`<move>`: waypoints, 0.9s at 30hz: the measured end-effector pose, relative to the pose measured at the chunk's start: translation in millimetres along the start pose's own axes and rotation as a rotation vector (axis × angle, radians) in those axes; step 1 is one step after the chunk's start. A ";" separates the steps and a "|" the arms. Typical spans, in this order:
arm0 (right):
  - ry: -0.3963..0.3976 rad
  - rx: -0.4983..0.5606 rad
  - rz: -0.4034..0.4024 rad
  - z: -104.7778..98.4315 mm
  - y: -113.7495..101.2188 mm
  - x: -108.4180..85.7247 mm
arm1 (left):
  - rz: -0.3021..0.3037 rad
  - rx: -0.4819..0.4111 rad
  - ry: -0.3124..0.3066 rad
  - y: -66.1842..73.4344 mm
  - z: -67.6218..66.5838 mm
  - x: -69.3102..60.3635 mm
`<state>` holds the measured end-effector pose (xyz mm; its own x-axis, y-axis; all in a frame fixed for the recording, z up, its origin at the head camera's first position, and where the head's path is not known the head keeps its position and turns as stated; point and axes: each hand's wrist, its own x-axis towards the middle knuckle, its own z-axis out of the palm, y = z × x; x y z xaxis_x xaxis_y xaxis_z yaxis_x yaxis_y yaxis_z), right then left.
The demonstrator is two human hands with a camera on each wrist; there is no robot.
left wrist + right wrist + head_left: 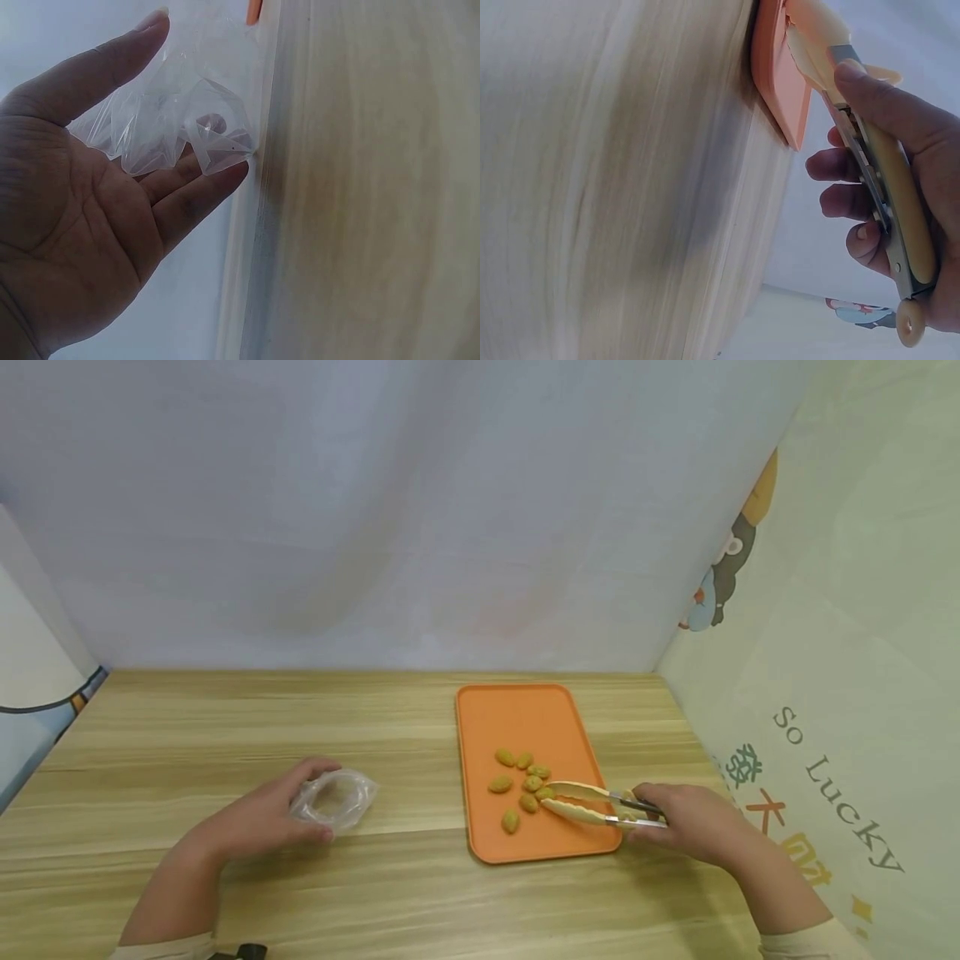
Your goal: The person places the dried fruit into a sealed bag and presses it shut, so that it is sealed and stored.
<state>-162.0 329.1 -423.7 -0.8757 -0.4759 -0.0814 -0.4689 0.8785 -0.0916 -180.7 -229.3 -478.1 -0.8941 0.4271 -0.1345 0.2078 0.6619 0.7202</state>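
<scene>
Around a clear plastic bag [358,800], my left hand [258,814] curves its thumb and fingers. The bag stands on the wooden table with its round mouth open upward; in the left wrist view the crinkled bag [217,127] sits between the spread thumb and the fingers. My right hand [693,822] grips tongs [577,812] with cream-coloured heads and metal arms. Their tips are parted over an orange tray [517,714], at a small yellow-green oval fruit [545,793]. Several similar fruits [501,784] lie about on the tray.
The wooden table [262,718] runs back to a pale curtain [375,527]. A printed cloth [847,693] with lettering borders the right side. At the bottom edge, a small black object [251,951] shows by the left forearm.
</scene>
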 end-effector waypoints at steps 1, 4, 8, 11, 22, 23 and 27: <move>0.002 -0.003 -0.002 0.1 0.3 0.0 | 0.000 0.002 0.005 0.3 0.0 -0.2; 0.007 -0.006 -0.008 0.7 0.4 0.0 | 0.001 0.001 0.006 1.2 0.0 -0.6; 0.013 -0.003 -0.011 0.8 0.2 -0.3 | 0.001 0.000 0.007 2.2 -0.2 -1.1; 0.021 -0.010 -0.006 1.5 1.1 -0.7 | 0.005 0.004 0.008 2.1 -0.3 -1.3; 0.083 -0.025 0.007 -1.8 3.5 -5.3 | -0.003 -0.013 -0.003 1.7 -0.8 -0.8; 0.082 -0.020 0.008 -2.4 3.0 -5.4 | -0.004 -0.013 -0.004 1.7 -0.8 -0.8; 0.077 -0.014 0.009 -3.6 1.4 -5.8 | 0.000 -0.009 0.000 1.9 -0.5 -0.5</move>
<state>-158.0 333.2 -419.7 -0.8860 -0.4637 -0.0051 -0.4620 0.8835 -0.0773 -180.1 -228.6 -476.3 -0.8941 0.4271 -0.1346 0.2042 0.6562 0.7264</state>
